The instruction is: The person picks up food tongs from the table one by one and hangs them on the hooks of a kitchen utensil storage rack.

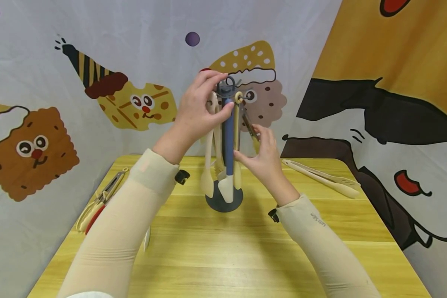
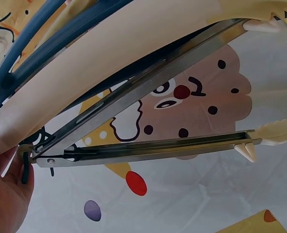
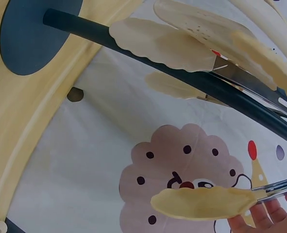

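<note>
A dark utensil stand (image 1: 223, 203) carries several hanging utensils, among them a blue-handled spatula (image 1: 229, 136). My left hand (image 1: 197, 103) grips the stand's hooked top, thumb in front and fingers at the upper loop. Metal tongs (image 2: 162, 153) with pale yellow scalloped tips hang there by a ring, arms spread apart. In the left wrist view, left fingertips lie right at that ring. On the right side, my right hand (image 1: 266, 155) holds the tongs' outer arm near its yellow tip (image 3: 206, 203); its thumb is close to the stand. The palm hides part of the arm.
Cream tongs (image 1: 324, 178) lie at the table's right. Several tongs, some with metal arms (image 1: 111, 186) and one with a red part (image 1: 94, 219), lie at the left. A white object (image 1: 147, 239) shows beside the left sleeve. A cartoon-printed curtain (image 1: 141, 49) hangs behind the wooden table (image 1: 216, 256).
</note>
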`<control>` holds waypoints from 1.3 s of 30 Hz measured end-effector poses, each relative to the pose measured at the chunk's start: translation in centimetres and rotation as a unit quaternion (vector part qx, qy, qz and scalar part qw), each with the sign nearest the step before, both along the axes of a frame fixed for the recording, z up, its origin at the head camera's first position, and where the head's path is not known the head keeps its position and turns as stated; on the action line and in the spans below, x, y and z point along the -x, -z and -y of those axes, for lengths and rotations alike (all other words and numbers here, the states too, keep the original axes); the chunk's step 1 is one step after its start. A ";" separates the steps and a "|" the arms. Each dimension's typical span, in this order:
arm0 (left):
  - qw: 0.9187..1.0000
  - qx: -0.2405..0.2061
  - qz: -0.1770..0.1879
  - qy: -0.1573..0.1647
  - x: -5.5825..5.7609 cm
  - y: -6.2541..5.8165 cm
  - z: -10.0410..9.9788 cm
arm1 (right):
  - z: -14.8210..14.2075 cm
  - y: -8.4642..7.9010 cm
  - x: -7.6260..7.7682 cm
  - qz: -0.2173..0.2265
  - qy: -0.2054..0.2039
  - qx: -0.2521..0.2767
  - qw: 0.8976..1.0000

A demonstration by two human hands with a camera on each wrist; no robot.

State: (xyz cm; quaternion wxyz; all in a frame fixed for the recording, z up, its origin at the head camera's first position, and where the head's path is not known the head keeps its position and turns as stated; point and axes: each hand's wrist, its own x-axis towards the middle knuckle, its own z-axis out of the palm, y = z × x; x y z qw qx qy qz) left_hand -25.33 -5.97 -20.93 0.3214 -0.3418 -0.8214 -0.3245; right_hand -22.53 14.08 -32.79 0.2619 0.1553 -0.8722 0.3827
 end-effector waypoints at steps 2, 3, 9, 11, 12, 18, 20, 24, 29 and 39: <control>1.000 -0.001 0.001 0.000 0.0 0.0 0.0 | 0.0 0.0 0.0 0.008 -0.004 -0.001 1.000; 1.000 -0.001 0.002 0.000 -0.1 0.0 0.0 | 0.0 0.0 0.0 0.011 -0.008 -0.002 1.000; 1.000 0.001 0.005 -0.001 -0.1 0.0 0.1 | -0.3 0.3 0.0 0.020 -0.029 -0.010 0.999; 1.000 0.001 0.005 0.000 0.0 -0.1 0.0 | -0.4 0.6 0.1 0.015 -0.039 -0.009 0.999; 1.000 0.001 0.004 0.000 0.0 -0.1 0.0 | -0.5 0.7 0.1 0.009 -0.047 -0.008 0.999; 1.000 -0.004 0.005 0.002 -0.1 -0.1 0.1 | -0.8 1.1 0.2 -0.027 -0.087 0.007 0.996; 1.000 -0.004 0.004 0.001 -0.1 -0.1 0.1 | -1.0 1.2 0.1 -0.026 -0.091 0.017 0.995; 1.000 -0.001 0.003 -0.001 0.0 -0.1 0.0 | -1.5 1.6 0.0 -0.016 -0.088 0.032 0.995; 1.000 -0.002 0.005 0.000 0.0 -0.1 0.0 | -2.4 2.2 0.0 -0.009 -0.074 0.028 0.997; 1.000 -0.005 0.009 0.004 -0.1 -0.1 0.0 | -5.4 4.3 0.5 0.008 -0.048 -0.002 0.999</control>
